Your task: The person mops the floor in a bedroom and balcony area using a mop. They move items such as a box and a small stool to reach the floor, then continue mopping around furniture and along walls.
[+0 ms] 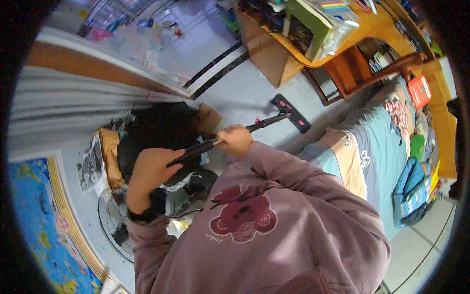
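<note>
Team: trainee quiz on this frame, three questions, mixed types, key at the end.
1. Multiple choice: the left hand and right hand grip a long black pole. Which hand is nearer its flat, rectangular black head?
A) left
B) right
C) both equally near

2. True or false: the round, wire-caged fan is in the left half of the picture, and the bed with a patterned blue-and-peach fabric cover is in the right half.

3. Fill in: a black band circles the person's ____ wrist.

Key: 1. B; 2. true; 3. left
</note>
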### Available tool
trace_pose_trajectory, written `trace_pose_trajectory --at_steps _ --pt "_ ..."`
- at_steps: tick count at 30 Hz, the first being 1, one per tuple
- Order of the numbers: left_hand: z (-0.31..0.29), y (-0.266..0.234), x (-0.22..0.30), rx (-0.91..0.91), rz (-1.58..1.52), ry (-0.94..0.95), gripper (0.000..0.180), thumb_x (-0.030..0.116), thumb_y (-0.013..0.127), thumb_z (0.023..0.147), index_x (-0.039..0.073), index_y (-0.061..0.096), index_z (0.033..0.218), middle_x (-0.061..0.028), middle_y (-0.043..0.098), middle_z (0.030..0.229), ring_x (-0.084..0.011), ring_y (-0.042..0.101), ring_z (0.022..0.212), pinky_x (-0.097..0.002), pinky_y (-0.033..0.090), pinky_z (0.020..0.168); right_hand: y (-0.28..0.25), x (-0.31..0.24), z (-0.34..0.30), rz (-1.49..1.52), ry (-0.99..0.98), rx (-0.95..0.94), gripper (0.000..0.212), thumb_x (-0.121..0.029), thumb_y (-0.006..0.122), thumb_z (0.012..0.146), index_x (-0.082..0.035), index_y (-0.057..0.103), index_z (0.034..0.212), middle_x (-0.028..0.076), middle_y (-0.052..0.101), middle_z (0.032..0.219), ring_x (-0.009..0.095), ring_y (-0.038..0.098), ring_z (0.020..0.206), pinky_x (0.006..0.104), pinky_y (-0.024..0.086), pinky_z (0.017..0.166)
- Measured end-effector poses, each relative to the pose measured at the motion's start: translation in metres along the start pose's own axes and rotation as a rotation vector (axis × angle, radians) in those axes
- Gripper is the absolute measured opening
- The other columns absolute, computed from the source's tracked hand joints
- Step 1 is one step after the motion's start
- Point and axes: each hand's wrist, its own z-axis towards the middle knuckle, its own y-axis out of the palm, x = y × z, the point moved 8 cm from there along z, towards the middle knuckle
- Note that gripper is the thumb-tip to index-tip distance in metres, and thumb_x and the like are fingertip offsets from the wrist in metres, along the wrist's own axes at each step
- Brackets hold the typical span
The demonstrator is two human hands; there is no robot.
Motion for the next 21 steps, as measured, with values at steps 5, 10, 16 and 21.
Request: trace_pose_trajectory --at_steps 5,10,16,21 --pt "0.073 0.057 0.031 0.044 0.270 0.122 0.035 0.023 0.073 0.076 0.015 0.067 0.110 -0.0053 0.053 0.072 -0.0247 0.059 0.062 -0.0374 0.047 0.053 -0.043 0.090 -0.040 -0.125 0.224 0.161 0.023 -0.021 0.074 0.073 -0.011 0.058 0.087 0.011 0.060 0.077 0.035 0.060 0.078 0.0469 0.046 0.072" --pt "0.132 0.059 0.058 0.175 0.388 0.499 0.030 0.010 0.066 0.078 0.006 0.066 0.108 -0.0047 0.052 0.066 -0.0216 0.058 0.054 -0.0338 0.047 0.046 -0.086 0.139 -0.055 -0.118 0.423 0.489 0.022 -0.015 0.075 0.072 -0.010 0.060 0.086 0.013 0.059 0.079 0.036 0.058 0.079 0.0465 0.046 0.072" --pt "0.177 0.040 0.033 -0.047 0.417 0.693 0.032 0.014 0.068 0.079 0.003 0.065 0.108 -0.0092 0.060 0.076 -0.0260 0.061 0.059 -0.0371 0.049 0.052 -0.094 0.171 -0.018 -0.153 0.617 0.330 0.018 -0.022 0.075 0.072 -0.010 0.066 0.080 0.013 0.065 0.080 0.036 0.062 0.082 0.0459 0.049 0.073" --pt "0.213 -0.011 -0.004 -0.173 0.114 0.639 0.033 0.020 0.069 0.079 0.005 0.066 0.108 -0.0128 0.063 0.074 -0.0324 0.063 0.064 -0.0440 0.050 0.057 -0.100 0.163 0.028 -0.123 0.585 0.232 0.022 -0.030 0.067 0.075 -0.008 0.067 0.080 0.017 0.066 0.076 0.038 0.064 0.075 0.0473 0.051 0.069"
